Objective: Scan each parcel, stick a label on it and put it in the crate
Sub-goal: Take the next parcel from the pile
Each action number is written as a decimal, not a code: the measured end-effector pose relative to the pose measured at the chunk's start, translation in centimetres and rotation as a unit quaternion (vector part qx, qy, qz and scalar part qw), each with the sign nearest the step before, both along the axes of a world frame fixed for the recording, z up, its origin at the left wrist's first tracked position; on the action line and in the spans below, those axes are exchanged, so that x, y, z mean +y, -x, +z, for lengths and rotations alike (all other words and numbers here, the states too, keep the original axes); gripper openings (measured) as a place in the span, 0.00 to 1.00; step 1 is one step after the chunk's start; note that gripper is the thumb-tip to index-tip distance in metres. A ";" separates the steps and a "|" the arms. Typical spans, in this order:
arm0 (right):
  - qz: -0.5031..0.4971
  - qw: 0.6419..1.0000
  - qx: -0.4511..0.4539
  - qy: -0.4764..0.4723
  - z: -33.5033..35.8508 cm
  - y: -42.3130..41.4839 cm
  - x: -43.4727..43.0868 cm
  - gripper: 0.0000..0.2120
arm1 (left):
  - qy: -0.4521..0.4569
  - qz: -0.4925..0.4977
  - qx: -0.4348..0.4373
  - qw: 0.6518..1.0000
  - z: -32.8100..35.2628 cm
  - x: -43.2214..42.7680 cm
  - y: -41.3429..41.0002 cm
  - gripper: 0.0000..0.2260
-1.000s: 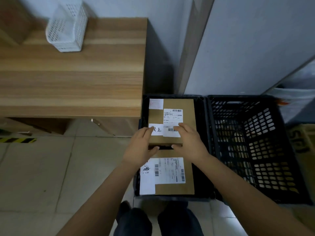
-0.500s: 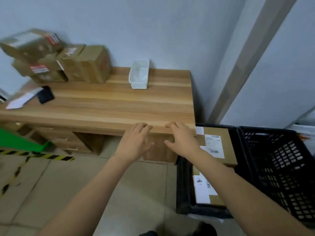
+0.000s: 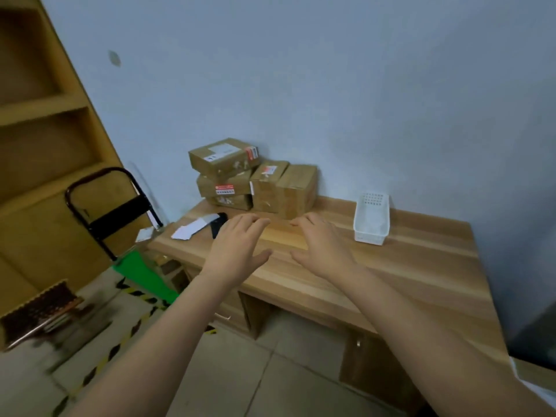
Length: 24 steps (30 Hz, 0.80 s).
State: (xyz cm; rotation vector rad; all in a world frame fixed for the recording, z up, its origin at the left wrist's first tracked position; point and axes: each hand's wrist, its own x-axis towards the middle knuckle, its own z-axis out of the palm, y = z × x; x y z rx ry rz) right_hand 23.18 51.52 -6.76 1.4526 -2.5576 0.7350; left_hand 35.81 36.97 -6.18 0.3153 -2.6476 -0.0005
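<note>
My left hand (image 3: pixel 237 248) and right hand (image 3: pixel 322 248) hover palm-down over the light wooden desk (image 3: pixel 421 266), fingers loosely spread, holding nothing. The brown cardboard parcels (image 3: pixel 270 188) sit stacked at the desk's back against the wall. The top parcel (image 3: pixel 224 159) lies flat, its long axis along the wall.

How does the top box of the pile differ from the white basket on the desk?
The top box is closed brown cardboard with stickers; the white basket is perforated plastic, open above. The box lies askew on other boxes; the basket stands directly on the desk. Both sit near the wall, untouched.
</note>
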 end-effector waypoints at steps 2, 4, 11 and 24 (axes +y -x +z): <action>0.013 1.000 0.013 0.008 0.1 0.9 -3.6 0.27 | 0.011 0.013 0.001 1.000 0.3 -2.9 0.5 0.25; 0.021 0.999 0.021 0.016 0.1 2.3 -7.3 0.27 | 0.023 0.029 0.001 0.999 0.5 -6.1 1.5 0.24; 0.045 0.998 0.004 0.034 1.7 9.2 -19.5 0.26 | 0.010 0.086 -0.001 0.996 2.0 -18.0 6.8 0.24; 0.057 0.998 -0.002 0.000 1.6 20.0 -37.2 0.28 | -0.070 0.135 0.046 0.987 0.0 -34.5 17.0 0.25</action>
